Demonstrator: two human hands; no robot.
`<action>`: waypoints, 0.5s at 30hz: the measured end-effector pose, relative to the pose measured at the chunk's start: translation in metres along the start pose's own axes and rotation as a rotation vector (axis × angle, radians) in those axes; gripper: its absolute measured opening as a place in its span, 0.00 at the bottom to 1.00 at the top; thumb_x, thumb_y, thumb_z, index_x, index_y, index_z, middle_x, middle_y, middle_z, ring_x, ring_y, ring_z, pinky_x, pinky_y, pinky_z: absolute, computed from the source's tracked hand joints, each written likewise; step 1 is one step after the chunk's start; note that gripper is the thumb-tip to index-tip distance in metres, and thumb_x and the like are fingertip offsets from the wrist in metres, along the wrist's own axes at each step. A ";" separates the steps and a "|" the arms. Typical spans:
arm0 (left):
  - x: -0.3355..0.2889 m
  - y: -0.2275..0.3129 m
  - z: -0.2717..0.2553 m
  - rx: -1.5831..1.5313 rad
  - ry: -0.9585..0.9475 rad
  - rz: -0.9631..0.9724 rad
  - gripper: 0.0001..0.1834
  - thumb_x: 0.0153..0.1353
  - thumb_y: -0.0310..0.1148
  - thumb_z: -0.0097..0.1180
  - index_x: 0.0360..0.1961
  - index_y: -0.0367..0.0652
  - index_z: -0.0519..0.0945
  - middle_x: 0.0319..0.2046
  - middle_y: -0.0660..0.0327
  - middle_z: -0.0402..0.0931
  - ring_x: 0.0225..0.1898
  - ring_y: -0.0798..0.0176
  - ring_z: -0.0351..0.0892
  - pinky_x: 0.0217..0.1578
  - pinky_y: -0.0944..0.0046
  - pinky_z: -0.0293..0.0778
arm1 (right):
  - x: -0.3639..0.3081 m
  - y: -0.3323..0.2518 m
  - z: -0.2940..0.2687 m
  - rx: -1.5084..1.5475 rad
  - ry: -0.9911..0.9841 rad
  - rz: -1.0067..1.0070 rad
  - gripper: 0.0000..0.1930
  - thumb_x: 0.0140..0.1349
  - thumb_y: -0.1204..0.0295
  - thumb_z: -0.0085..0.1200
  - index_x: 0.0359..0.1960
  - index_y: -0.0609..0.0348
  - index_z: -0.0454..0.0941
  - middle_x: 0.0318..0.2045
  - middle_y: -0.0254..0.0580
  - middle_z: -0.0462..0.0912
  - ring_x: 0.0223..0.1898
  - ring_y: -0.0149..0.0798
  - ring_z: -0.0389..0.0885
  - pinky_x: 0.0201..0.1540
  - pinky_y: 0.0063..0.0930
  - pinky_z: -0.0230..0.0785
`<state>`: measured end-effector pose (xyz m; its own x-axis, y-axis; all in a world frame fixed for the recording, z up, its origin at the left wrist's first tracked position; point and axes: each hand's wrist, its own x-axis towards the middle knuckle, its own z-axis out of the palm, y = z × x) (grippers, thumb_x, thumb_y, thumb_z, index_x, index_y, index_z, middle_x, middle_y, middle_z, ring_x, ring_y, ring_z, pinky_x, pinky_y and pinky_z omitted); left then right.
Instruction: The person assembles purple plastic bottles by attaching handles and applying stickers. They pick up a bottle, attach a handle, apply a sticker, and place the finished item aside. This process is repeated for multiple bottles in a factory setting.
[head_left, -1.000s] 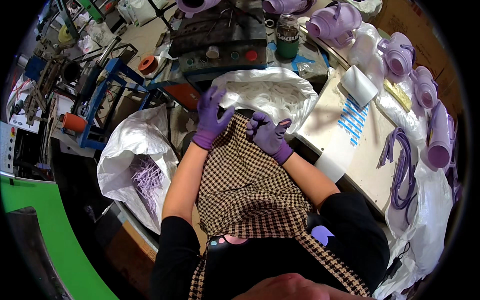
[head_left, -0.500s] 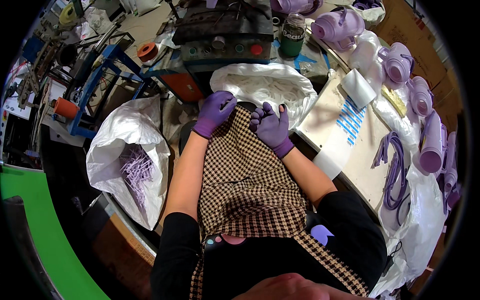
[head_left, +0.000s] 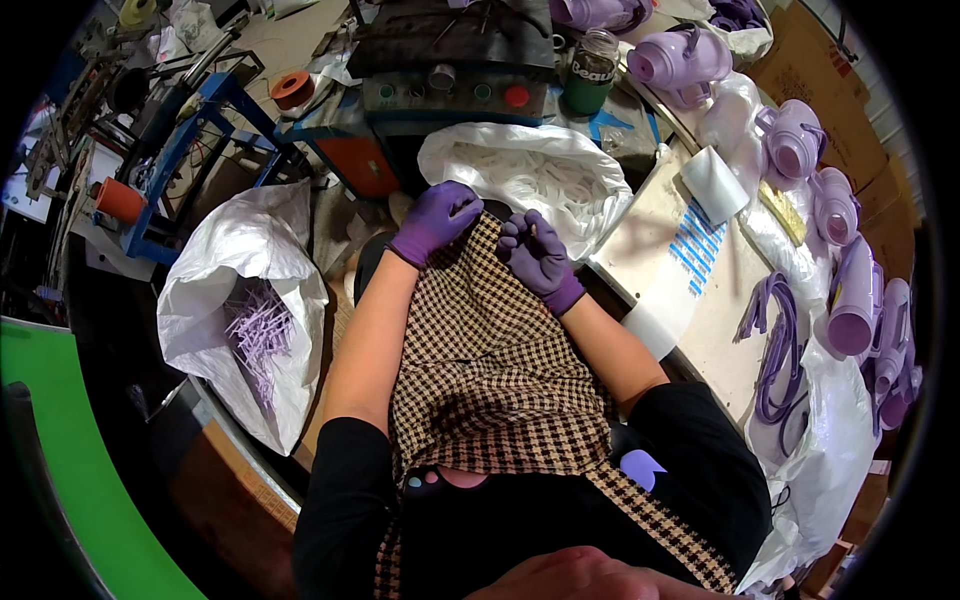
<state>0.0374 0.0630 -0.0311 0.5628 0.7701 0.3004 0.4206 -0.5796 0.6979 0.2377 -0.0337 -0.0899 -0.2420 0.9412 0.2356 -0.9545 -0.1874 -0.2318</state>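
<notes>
Both hands wear purple gloves and hover above my lap, over a brown-and-black checked apron. Fingers curled and pressed together, my left hand is closed; whatever it may pinch is too small to make out. A short way to its right, my right hand is turned partly palm up with its fingers bent in. Its thumb lies in against them, and any small thing between them cannot be identified. Just beyond both hands is an open white sack filled with pale, thin loops or strips.
On the left stands a white sack of thin lilac sticks. A dark machine with buttons is ahead, a jar of green stuff beside it. The right-hand table bears blue strips, purple straps and lilac bottle-like parts.
My right hand's thumb has folded in from standing apart, and its fingers have curled more. The left hand has shifted only slightly to the right, still closed.
</notes>
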 end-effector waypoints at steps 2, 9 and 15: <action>-0.001 0.003 -0.001 -0.006 0.000 -0.010 0.13 0.63 0.38 0.62 0.37 0.36 0.83 0.35 0.52 0.83 0.38 0.51 0.82 0.42 0.58 0.75 | -0.001 0.001 0.008 -0.024 0.017 0.022 0.08 0.67 0.68 0.61 0.40 0.48 0.73 0.40 0.29 0.69 0.48 0.32 0.69 0.54 0.28 0.65; 0.000 -0.007 0.004 0.006 0.010 0.000 0.14 0.62 0.41 0.62 0.36 0.38 0.84 0.34 0.52 0.82 0.34 0.50 0.81 0.38 0.57 0.75 | 0.006 0.003 0.007 0.019 -0.018 0.024 0.19 0.63 0.70 0.66 0.27 0.45 0.62 0.27 0.23 0.57 0.32 0.25 0.57 0.39 0.23 0.56; -0.003 -0.005 0.004 0.008 -0.011 -0.033 0.13 0.62 0.38 0.63 0.36 0.37 0.83 0.34 0.51 0.83 0.38 0.49 0.82 0.41 0.57 0.76 | 0.005 0.004 0.007 0.136 -0.026 0.051 0.14 0.64 0.62 0.64 0.30 0.45 0.68 0.28 0.23 0.60 0.33 0.25 0.61 0.41 0.22 0.58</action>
<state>0.0363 0.0623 -0.0377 0.5561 0.7858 0.2705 0.4449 -0.5564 0.7018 0.2312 -0.0316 -0.0832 -0.2939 0.9221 0.2518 -0.9551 -0.2732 -0.1143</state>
